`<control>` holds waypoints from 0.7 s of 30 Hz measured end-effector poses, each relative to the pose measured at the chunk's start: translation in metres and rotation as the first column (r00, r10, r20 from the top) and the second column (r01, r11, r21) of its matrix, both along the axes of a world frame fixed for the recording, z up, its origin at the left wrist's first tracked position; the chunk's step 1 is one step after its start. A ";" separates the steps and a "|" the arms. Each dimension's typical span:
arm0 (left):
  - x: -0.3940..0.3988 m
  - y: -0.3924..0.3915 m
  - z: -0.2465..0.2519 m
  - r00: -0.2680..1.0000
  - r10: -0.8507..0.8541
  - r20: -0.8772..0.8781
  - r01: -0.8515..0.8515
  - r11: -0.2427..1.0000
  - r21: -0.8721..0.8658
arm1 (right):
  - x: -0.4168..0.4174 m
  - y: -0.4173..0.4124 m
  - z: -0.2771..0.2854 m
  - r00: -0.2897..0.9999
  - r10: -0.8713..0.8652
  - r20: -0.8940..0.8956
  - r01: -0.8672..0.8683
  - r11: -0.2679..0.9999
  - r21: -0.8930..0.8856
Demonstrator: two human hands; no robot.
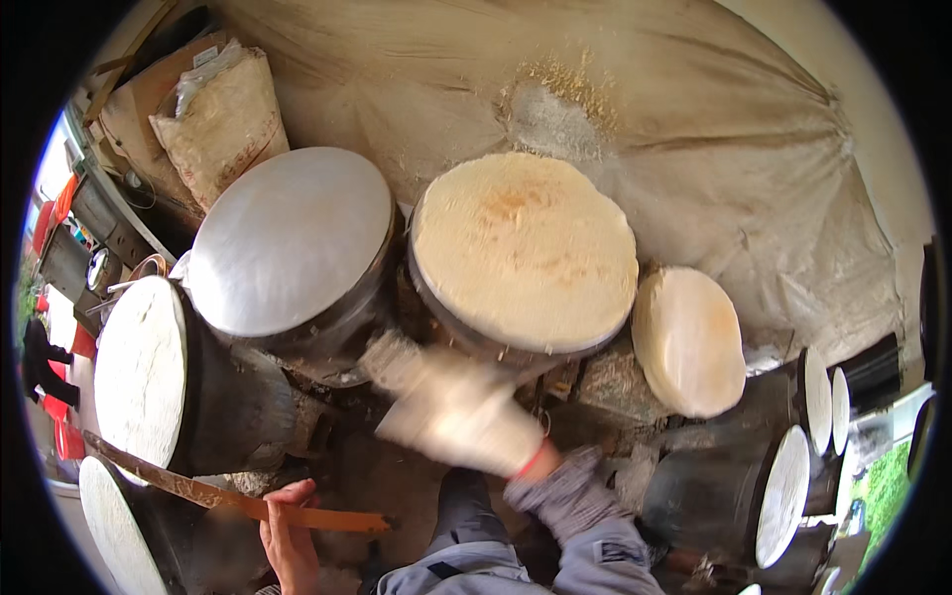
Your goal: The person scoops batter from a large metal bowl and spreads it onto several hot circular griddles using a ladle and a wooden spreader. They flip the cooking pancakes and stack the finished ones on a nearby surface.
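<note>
My left hand [286, 532], bare, grips a long, slightly curved wooden strip [201, 491] near its orange-brown end. Motion blurs my right hand [476, 420], which wears a white glove with a red cuff edge. At its fingertips is a greyish-brown patch [390, 361]; whether that is a held pad or the soiled glove tip is unclear. Ahead of this hand stands a round griddle whose top is covered by a pale yellow flatbread layer [520, 253] with browned spots. To its left, a second griddle [290, 238] shows a smooth grey surface.
A pale dough-like mass [688, 342] sits right of the flatbread. White-topped dark drums stand at left [141, 372] and right [781, 498]. A stained sack [223, 111] leans at the back left. Beyond the griddles spreads a brown sheet [706, 97] with yellowish crumbs [580, 89].
</note>
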State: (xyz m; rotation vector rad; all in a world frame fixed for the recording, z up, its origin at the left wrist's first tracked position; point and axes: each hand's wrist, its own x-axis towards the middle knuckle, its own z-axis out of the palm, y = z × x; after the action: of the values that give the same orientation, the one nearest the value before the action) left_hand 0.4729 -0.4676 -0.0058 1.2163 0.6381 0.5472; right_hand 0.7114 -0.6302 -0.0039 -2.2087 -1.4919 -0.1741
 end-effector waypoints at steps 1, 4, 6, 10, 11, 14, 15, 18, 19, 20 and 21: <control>0.014 -0.012 0.001 0.999 0.015 -0.046 -0.016 1.000 -0.019 | 0.056 -0.024 0.020 0.928 -0.370 -0.052 0.360 0.923 -0.140; 0.054 -0.030 -0.004 0.995 0.005 -0.098 -0.010 0.999 -0.043 | 0.232 -0.099 0.054 0.704 -0.710 -0.028 0.701 0.701 -0.135; 0.086 -0.046 0.002 0.991 0.012 -0.136 -0.020 0.999 -0.051 | 0.325 -0.122 0.028 0.576 -0.816 0.051 0.807 0.557 -0.198; 0.121 -0.063 0.003 0.986 0.011 -0.164 -0.018 0.999 -0.041 | 0.400 -0.113 0.026 0.598 -0.797 -0.081 0.687 0.563 -0.459; 0.125 -0.065 0.005 0.984 0.028 -0.178 -0.036 0.999 -0.038 | 0.403 -0.106 0.029 0.594 -0.800 -0.088 0.660 0.547 -0.515; 0.130 -0.068 0.013 0.978 0.063 -0.197 -0.069 0.997 -0.023 | 0.420 -0.119 0.026 0.705 -0.657 -0.265 0.533 0.739 -0.413; 0.131 -0.068 0.014 0.980 0.065 -0.188 -0.069 0.997 -0.017 | 0.430 -0.135 0.021 0.752 -0.571 -0.330 0.480 0.817 -0.320; 0.130 -0.069 0.022 0.982 0.056 -0.180 -0.060 0.998 -0.017 | 0.428 -0.143 0.042 0.788 -0.451 -0.418 0.429 0.890 -0.151; 0.128 -0.068 0.025 0.982 0.051 -0.182 -0.056 0.998 -0.019 | 0.416 -0.139 0.062 0.797 -0.462 -0.389 0.432 0.886 -0.167; 0.124 -0.067 0.025 0.985 0.048 -0.167 -0.054 0.998 -0.031 | 0.403 -0.131 0.080 0.822 -0.419 -0.387 0.404 0.906 -0.124; 0.121 -0.066 0.022 0.989 0.021 -0.148 -0.030 0.998 -0.056 | 0.385 -0.132 0.101 0.838 -0.398 -0.374 0.394 0.915 -0.091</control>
State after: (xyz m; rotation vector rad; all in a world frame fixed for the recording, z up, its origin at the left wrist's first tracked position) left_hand 0.5938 -0.5340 0.0163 1.2027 0.7903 0.4601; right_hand 1.0962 -0.7626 0.0973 -2.3655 -0.8157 0.1360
